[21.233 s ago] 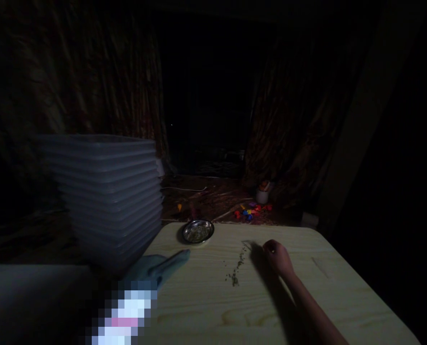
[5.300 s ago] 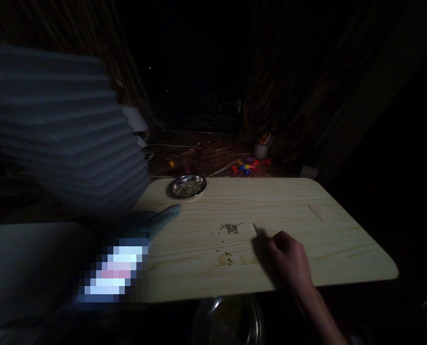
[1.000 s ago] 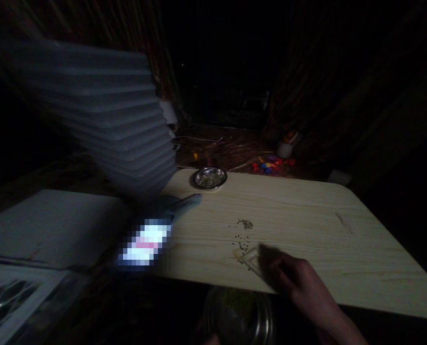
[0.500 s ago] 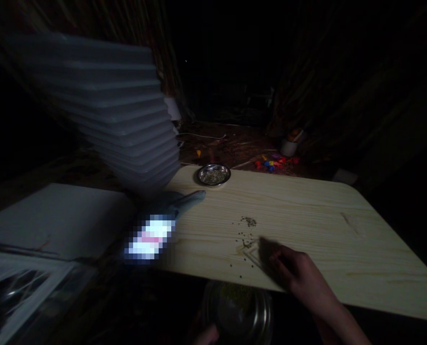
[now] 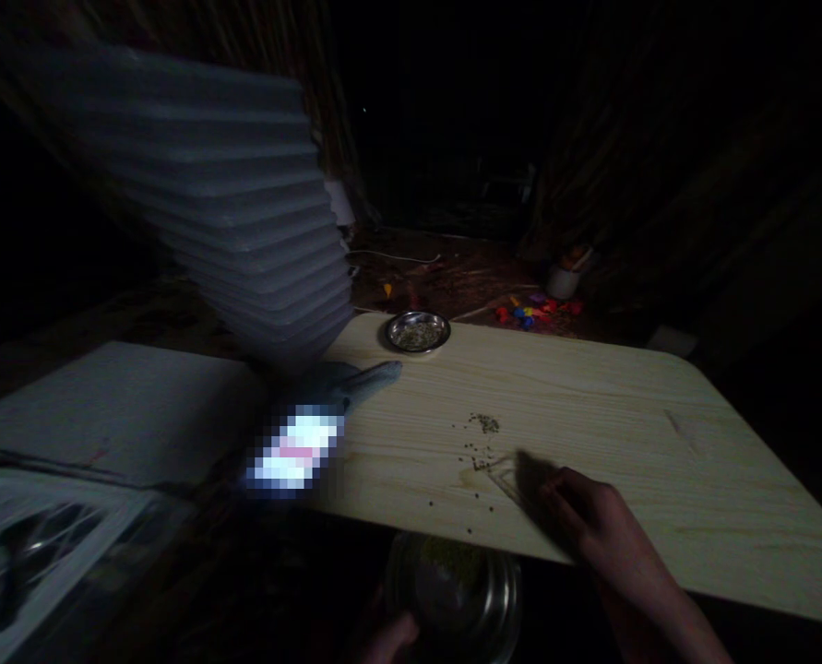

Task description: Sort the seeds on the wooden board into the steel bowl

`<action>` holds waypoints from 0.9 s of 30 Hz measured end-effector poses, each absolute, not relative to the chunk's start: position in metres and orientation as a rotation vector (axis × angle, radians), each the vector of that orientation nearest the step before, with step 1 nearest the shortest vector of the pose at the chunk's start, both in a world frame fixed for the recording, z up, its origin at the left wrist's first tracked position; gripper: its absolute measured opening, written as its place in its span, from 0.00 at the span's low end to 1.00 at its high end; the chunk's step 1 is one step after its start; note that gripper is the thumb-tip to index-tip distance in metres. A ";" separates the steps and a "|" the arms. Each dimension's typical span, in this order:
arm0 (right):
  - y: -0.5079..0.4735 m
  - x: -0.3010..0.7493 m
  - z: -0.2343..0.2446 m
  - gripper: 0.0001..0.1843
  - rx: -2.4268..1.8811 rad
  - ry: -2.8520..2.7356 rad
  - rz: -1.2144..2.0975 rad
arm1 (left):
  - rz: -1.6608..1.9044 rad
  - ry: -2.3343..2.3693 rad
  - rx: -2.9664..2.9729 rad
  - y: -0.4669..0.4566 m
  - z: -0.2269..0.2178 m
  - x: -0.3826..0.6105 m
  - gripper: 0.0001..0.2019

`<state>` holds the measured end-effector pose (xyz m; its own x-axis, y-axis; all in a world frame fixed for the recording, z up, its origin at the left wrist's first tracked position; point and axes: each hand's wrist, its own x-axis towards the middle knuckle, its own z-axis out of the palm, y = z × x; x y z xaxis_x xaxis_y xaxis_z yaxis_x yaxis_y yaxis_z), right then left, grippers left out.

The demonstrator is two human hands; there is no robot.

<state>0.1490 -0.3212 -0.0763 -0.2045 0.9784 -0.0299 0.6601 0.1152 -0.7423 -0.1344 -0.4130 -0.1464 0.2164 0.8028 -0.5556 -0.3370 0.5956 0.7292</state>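
In the head view, which is very dim, we see the right hand [image 5: 590, 521] resting low on the near edge of the pale wooden table [image 5: 660, 433]. Its fingers are curled shut around the near end of a thin flat card [image 5: 504, 475], whose far edge lies on the tabletop. Just beyond that edge lie the small greenish grains [image 5: 485, 424], a loose cluster with strays scattered toward the table's edge. They look to us very light, dry and prone to roll and scatter, too small to pinch singly, so we judge them better moved by the card's edge than by fingertips. The card looks stiff enough for this yet thin, best held as it is, pinched at its near end and kept low. Below the table edge sits a round bowl [image 5: 456, 590] with more grains in it, and the left hand [image 5: 389, 638] shows only partly at its lower left side. We cannot tell whether it has closed on the bowl. The bowl seems smooth and rigid, best steadied at the rim or from beneath. Farther off stand a small steel dish [image 5: 418, 332], a blue cloth [image 5: 365, 378] and a tall stack of plastic containers [image 5: 244, 212].
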 end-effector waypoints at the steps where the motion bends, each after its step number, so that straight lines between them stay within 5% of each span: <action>1: -0.320 0.149 -0.078 0.13 -1.587 -1.925 0.873 | 0.836 1.086 0.517 -0.413 -0.146 -0.135 0.13; 27: -0.295 0.117 -0.074 0.15 -1.565 -1.998 0.761 | 0.963 1.098 0.500 -0.406 -0.144 -0.149 0.21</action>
<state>0.1169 -0.2948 -0.0737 -0.2250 0.9737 0.0368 0.7025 0.1883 -0.6864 -0.1490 -0.4059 -0.1436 0.1293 0.8478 -0.5143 -0.3991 0.5192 0.7557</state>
